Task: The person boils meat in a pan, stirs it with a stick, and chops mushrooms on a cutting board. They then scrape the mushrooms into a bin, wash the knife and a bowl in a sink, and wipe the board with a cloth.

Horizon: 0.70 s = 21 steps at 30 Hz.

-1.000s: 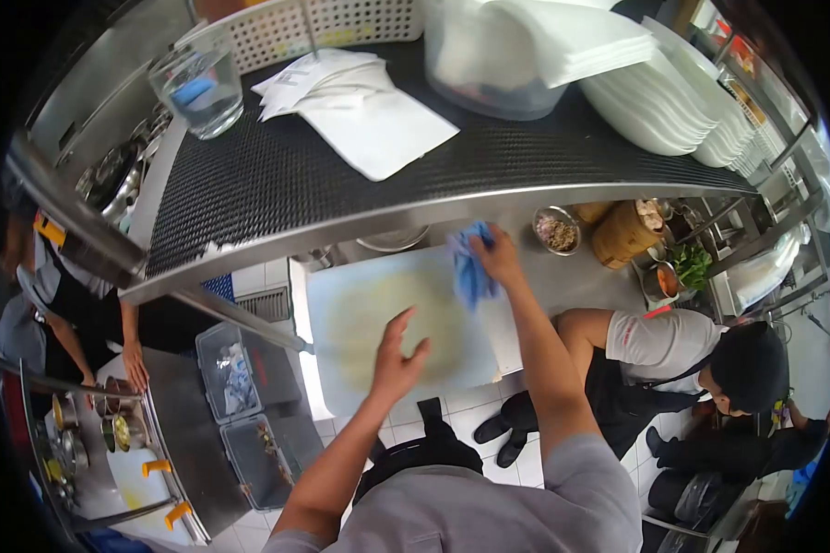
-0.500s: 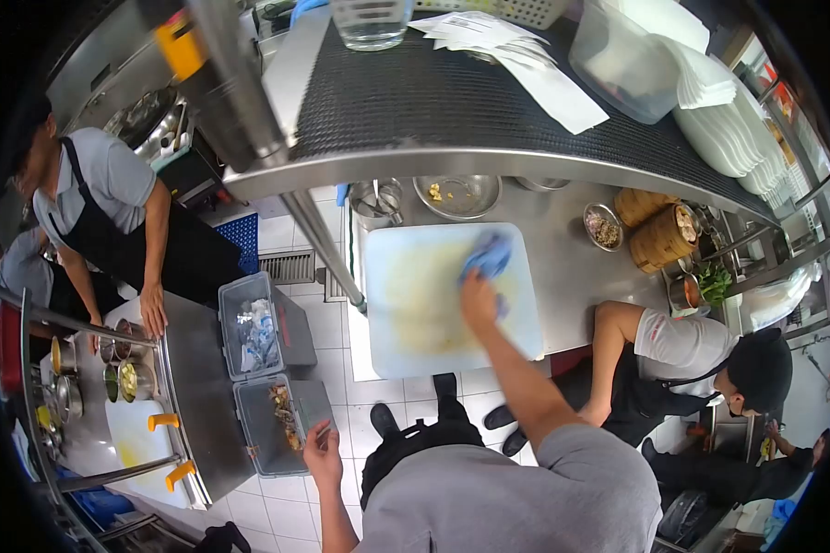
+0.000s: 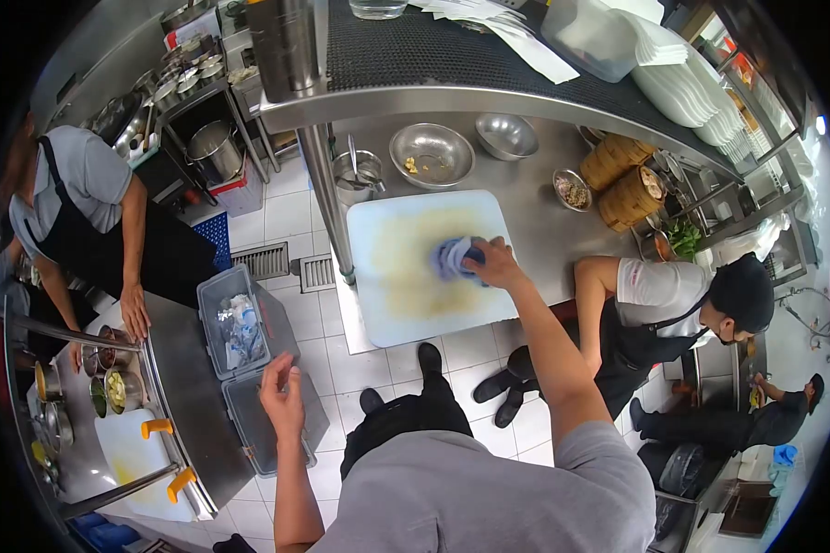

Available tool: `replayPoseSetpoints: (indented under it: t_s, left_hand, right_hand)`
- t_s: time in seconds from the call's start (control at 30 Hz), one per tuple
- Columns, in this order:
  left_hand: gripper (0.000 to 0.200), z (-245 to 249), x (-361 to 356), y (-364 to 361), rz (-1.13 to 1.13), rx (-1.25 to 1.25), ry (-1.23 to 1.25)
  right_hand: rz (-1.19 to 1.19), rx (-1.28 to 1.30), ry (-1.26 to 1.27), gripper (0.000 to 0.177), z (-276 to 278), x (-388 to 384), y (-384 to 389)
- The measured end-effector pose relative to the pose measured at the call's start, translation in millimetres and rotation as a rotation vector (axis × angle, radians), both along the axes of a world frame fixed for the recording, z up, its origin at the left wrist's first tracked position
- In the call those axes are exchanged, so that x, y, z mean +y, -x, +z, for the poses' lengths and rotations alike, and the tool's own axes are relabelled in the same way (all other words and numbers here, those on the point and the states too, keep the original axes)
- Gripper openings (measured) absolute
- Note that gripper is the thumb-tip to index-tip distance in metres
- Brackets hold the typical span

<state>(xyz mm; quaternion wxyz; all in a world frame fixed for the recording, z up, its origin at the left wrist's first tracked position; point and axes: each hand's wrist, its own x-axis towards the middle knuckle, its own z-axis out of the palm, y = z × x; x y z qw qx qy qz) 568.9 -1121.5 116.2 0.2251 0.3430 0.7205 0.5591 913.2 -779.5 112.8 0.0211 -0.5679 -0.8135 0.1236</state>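
Note:
My right hand (image 3: 496,264) is closed on a crumpled blue cloth (image 3: 454,258), which lies against the right half of a large white cutting board (image 3: 387,309). Yellowish stains spread over the middle of the board. My left hand (image 3: 282,392) hangs in the air to the left of my body, above a grey bin (image 3: 318,429); its fingers are apart and hold nothing. Behind the board stand a metal bowl (image 3: 443,147) with small yellow pieces and a metal pot (image 3: 356,189) with utensils.
Bamboo steamers (image 3: 630,198) and a small bowl (image 3: 573,191) stand at the right of the steel counter. A shelf (image 3: 415,100) overhangs its back. One co-worker (image 3: 655,295) leans at the right; another (image 3: 92,194) stands left by a second counter (image 3: 189,369).
The view has shifted. My right hand has moved the cloth down and left across the board. My left hand has risen and now covers part of the lower bin.

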Motion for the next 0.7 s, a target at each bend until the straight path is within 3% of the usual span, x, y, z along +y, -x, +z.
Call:
replayPoseSetpoints:
  t_s: [0.17, 0.23, 0.3, 0.37, 0.5, 0.57, 0.63, 0.7]
  left_hand:
    - [0.019, -1.1, -19.7, -15.8, -0.074, 0.026, 0.015]
    - [0.019, -7.0, -29.1, -22.4, -0.096, -0.033, 0.042]
    - [0.018, -17.8, -32.1, -29.2, -0.106, -0.122, 0.050]
    - [0.018, -24.2, -29.8, -28.9, -0.165, -0.160, 0.062]
    - [0.016, -9.6, -10.0, -19.4, -0.254, -0.033, 0.039]
    - [0.016, 8.8, -8.4, -6.2, -0.224, 0.021, 0.038]
    - [0.015, 14.8, -12.2, 7.7, -0.146, 0.023, 0.033]
    - [0.015, -2.2, -27.0, 21.2, -0.044, -0.013, -0.017]
  right_hand:
    - [-0.188, -0.083, -0.353, 0.032, -100.8, -39.1, 28.2]
    - [-0.213, -0.006, -0.370, 0.024, -105.4, -74.2, 56.7]
    - [-0.089, -0.025, -0.289, 0.020, -116.8, -120.4, 86.9]
    - [-0.101, -0.024, -0.017, 0.018, -77.4, -158.8, 124.3]
    - [0.396, 0.073, -0.142, 0.016, -54.0, -152.4, 81.6]
    - [0.373, -0.153, -0.167, 0.019, -65.9, -110.2, 34.6]
    - [0.170, -0.193, -0.311, 0.018, -81.6, -52.7, -22.0]
    - [-0.112, -0.190, -0.251, 0.035, -73.7, -29.0, -41.0]
